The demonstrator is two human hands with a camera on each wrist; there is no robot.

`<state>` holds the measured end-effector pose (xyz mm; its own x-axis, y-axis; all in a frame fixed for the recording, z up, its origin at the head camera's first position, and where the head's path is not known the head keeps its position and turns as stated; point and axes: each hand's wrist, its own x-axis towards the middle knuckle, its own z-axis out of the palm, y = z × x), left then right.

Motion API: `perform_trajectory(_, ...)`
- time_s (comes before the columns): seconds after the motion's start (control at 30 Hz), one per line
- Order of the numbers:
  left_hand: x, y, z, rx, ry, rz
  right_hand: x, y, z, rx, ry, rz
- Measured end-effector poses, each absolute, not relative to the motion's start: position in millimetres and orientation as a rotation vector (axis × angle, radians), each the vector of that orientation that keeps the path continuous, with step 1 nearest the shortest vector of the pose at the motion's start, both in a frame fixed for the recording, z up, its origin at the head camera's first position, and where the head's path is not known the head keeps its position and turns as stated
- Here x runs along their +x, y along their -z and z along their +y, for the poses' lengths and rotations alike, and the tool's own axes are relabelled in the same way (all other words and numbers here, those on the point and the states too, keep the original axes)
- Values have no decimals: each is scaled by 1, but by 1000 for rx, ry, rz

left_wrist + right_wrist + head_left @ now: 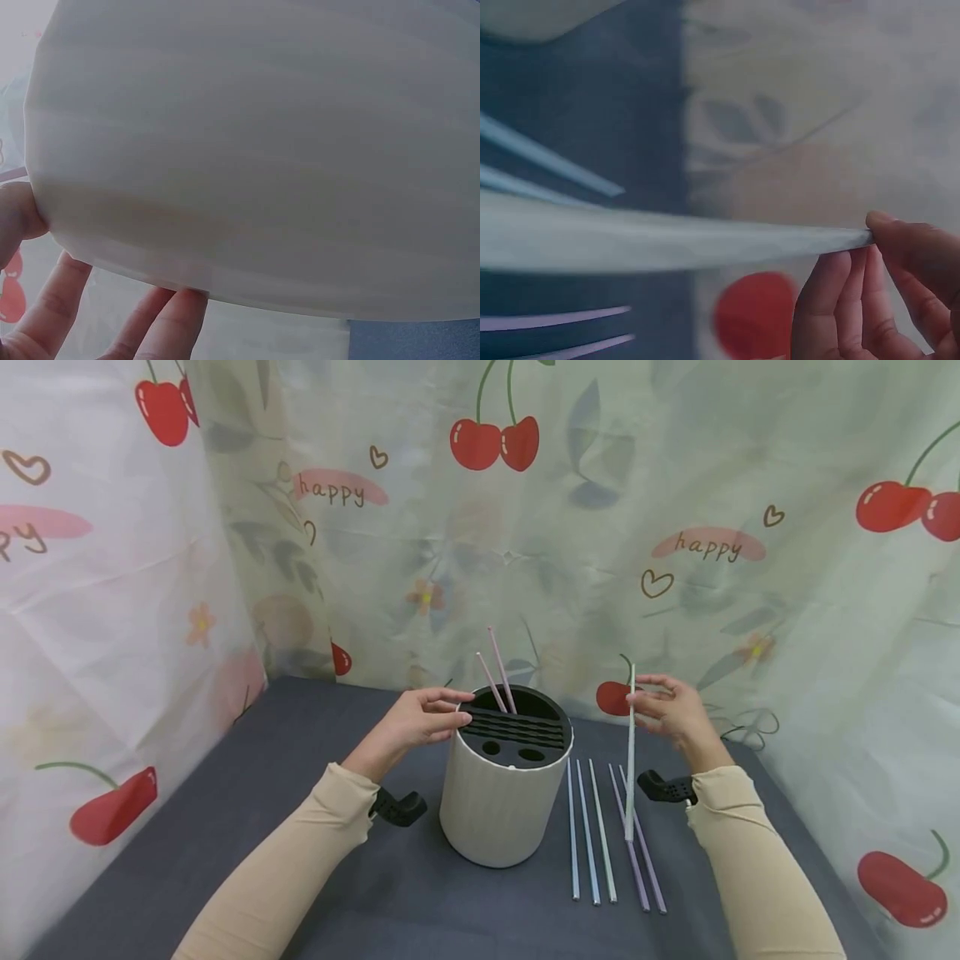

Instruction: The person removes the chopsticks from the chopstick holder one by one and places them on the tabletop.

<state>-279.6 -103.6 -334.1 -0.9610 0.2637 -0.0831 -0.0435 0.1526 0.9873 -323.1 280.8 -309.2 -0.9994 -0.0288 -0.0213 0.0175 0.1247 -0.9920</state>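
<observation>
At the far left, a pale curtain (135, 635) printed with cherries meets the dark tabletop (300, 735). A beige left sleeve (281, 868) reaches in from below, a black device (401, 808) jutting from its cuff. The left hand (423, 717) grips the upper left edge of a cream round holder (498, 810), thumb at the rim and fingers apart from the thumb; in the left wrist view the fingertips sit spread against the outer wall. The holder stands upright, topped by a black insert (512, 727) with a large rear opening, ridged slots across the middle and two holes in front. Two pink chopsticks (502, 669) stand in the rear opening, tilted leftward.

Right of the holder, two blue chopsticks (587, 833), then a pale green chopstick (602, 832), then two purple chopsticks (649, 864) lie side by side on the tabletop. A white chopstick (631, 760) hangs nearly upright in front of the purple pair; whether its lower end touches anything cannot be told. The right hand (671, 706) pinches it near the top, between thumb and fingertips.
</observation>
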Motion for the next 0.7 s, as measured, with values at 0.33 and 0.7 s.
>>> perform_trajectory(0.33, -279, 334, -104, 229, -1888, 2201, -334, 419, 279, 331, 1476, 2597)
perform_trajectory(0.7, -279, 332, -104, 226, -1877, 2204, -336, 449, 276, 427, 1409, 2614)
